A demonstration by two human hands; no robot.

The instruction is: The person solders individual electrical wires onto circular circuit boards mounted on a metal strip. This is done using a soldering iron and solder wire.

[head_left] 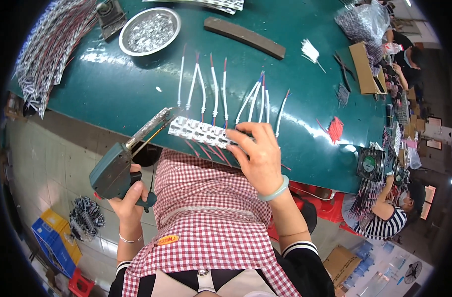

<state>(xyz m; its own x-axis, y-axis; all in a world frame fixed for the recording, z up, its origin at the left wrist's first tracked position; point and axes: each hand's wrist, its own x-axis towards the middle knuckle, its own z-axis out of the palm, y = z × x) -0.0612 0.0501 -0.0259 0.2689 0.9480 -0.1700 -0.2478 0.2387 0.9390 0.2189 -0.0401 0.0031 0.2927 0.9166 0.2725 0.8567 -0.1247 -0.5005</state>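
My left hand [129, 199] is wrapped round the grip of a green soldering gun [111, 171]. The gun's metal barrel points up and right, and its thin tip is just past the left end of a white strip of small square parts [198, 131]. That strip lies at the table's near edge. My right hand [261, 156] has its thumb and fingertips on the strip's right end. White-sleeved wires [215, 94] with bare coloured ends stretch away from the strip's far side. Short red wires [206, 150] stick out on its near side. The right fingers partly hide the strip's right end.
On the green table [151, 101] stand a metal bowl [151, 32] of shiny bits and a dark bar [244, 38]. Wired strips [52, 49] pile up at the far left. Pliers [343, 72], red tubes [335, 129] and a small fan [371, 163] lie rightward. Two people work at the right.
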